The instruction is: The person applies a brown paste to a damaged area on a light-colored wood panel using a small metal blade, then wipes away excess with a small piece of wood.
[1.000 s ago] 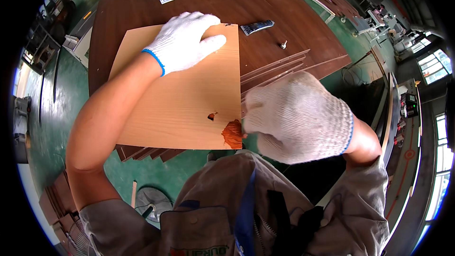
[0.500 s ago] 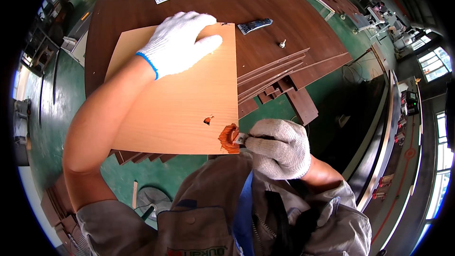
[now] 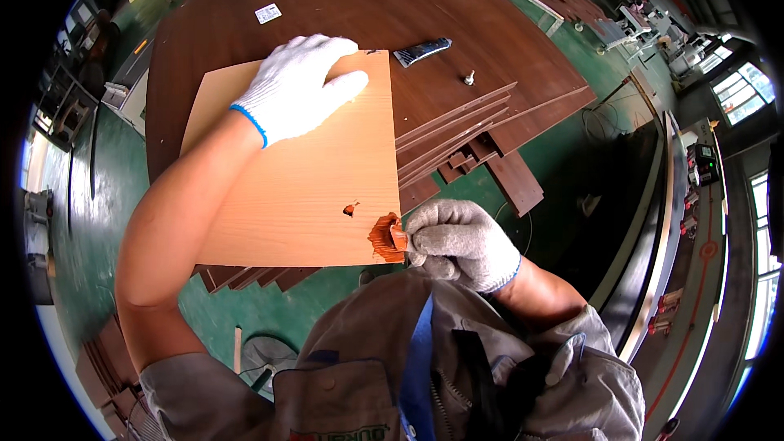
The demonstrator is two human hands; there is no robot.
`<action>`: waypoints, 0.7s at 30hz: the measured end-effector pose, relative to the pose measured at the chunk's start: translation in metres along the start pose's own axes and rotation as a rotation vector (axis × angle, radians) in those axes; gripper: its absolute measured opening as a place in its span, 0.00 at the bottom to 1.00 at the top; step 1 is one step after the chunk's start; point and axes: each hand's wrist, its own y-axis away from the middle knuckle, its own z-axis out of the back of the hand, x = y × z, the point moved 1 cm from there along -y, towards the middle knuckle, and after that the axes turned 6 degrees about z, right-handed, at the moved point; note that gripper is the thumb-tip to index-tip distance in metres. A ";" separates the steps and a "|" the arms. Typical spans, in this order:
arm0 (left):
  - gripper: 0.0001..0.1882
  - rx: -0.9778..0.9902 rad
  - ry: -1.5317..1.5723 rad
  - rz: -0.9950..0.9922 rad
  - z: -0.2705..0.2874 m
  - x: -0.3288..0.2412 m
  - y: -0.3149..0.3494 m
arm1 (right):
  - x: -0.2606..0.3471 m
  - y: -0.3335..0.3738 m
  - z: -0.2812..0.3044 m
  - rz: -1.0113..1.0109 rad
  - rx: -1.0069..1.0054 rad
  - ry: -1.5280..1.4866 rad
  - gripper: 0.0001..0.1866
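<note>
Here, right hand [image 3: 461, 243] has fingers pinched on small smeared tool [image 3: 398, 237]; orange paste [image 3: 379, 238] lies just left of fingertips, on board [image 3: 286, 196]. Left hand [image 3: 300, 88]: fingers extended, thumb apart, gripping nothing visible, board beneath. Slipping pinch could smear glove [image 3: 488, 260]; light pressure could let board slide.

My board [image 3: 302, 188], pale and wood-grained, lies flat before me. At the board's near right corner: a ragged patch of orange-brown paste [image 3: 378, 238], streaked at its left side. Over that corner: the small scraper [image 3: 398, 237] I hold across the board's right edge, its end coated orange. Farther inward on the board: a small dark-and-orange spot [image 3: 350, 210].
</note>
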 end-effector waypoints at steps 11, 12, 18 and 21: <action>0.29 0.007 -0.019 0.030 0.001 0.000 0.000 | 0.010 0.008 -0.001 1.136 0.083 1.115 0.09; 0.29 -0.003 -0.008 0.019 -0.001 0.002 0.000 | 0.001 0.004 -0.004 1.214 0.074 1.131 0.10; 0.28 -0.007 -0.014 0.021 -0.001 0.002 0.003 | -0.027 0.000 0.009 1.297 0.099 1.222 0.18; 0.28 -0.034 -0.014 0.007 -0.003 0.000 0.001 | -0.005 0.020 0.018 1.244 0.113 1.274 0.20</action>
